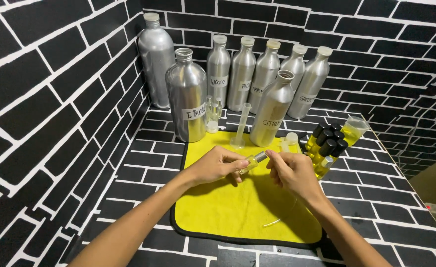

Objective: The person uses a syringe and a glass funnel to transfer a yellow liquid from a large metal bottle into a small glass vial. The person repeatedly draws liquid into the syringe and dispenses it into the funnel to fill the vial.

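Glass, small and filled with yellow liquid: the vial (250, 162) sits tilted between my two hands above the yellow cloth mat (228, 207). My left hand (213, 165) is closed around its body, fingers wrapped and thumb on top. My right hand (289, 170) pinches together at the silver neck end (260, 156), though I cannot tell whether it grips a cap or only the collar. I judge the vial light, stiff and breakable, and slick if any liquid has run down it; the body is the safe place to hold, with the neck left to fingertips only. Just beside my right hand stands a cluster of black-capped vials (326, 146), with a plastic cup of yellow liquid (354, 129) behind them. A clear measuring cylinder (241, 127) stands at the mat's far edge, and tall aluminium bottles (218, 81) line the black brick-patterned wall (49, 89).
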